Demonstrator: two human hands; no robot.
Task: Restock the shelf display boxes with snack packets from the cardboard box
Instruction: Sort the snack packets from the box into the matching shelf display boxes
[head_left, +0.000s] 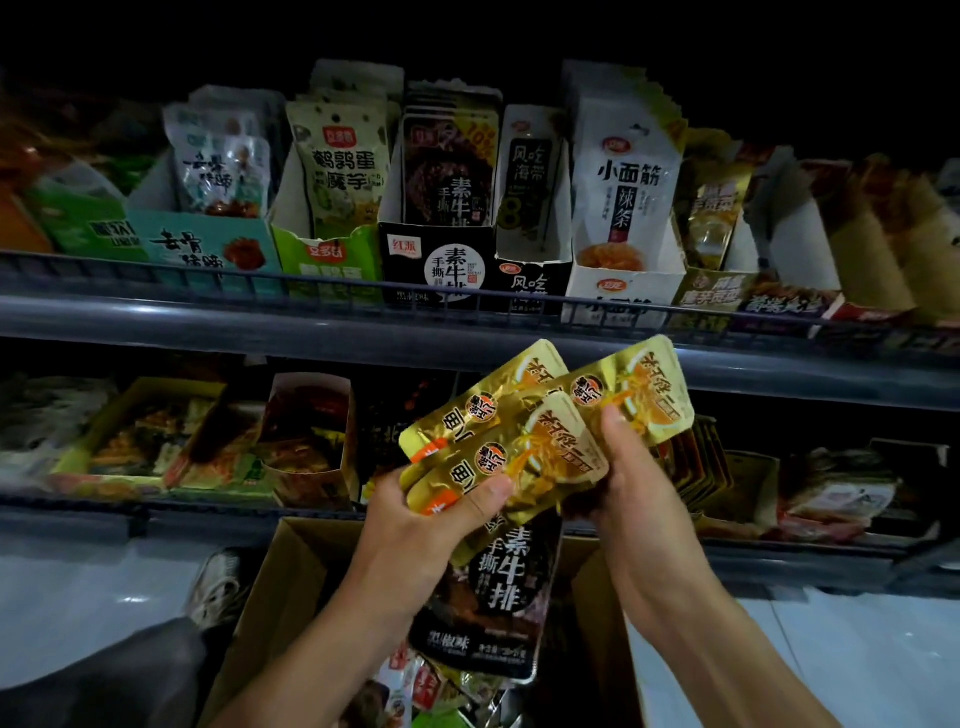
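Observation:
My left hand (415, 525) grips a fan of gold snack packets (524, 426) by their lower left ends, thumb across the front one. My right hand (631, 478) pinches the right side of the same fan, thumb on the rightmost gold packet (644, 384). A black snack packet (493, 597) hangs below the gold ones, under my left hand. All of this is held above the open cardboard box (291, 582), where several more packets (415, 691) lie. Upright display boxes line the upper shelf, among them a gold one (711, 296) at the right.
The upper shelf's wire rail (311, 306) runs in front of a teal display box (208, 244), a green one (332, 260), a black one (441, 265) and a white one (623, 286). The lower shelf (156, 499) holds more snack boxes. A shoe (218, 582) stands left of the carton.

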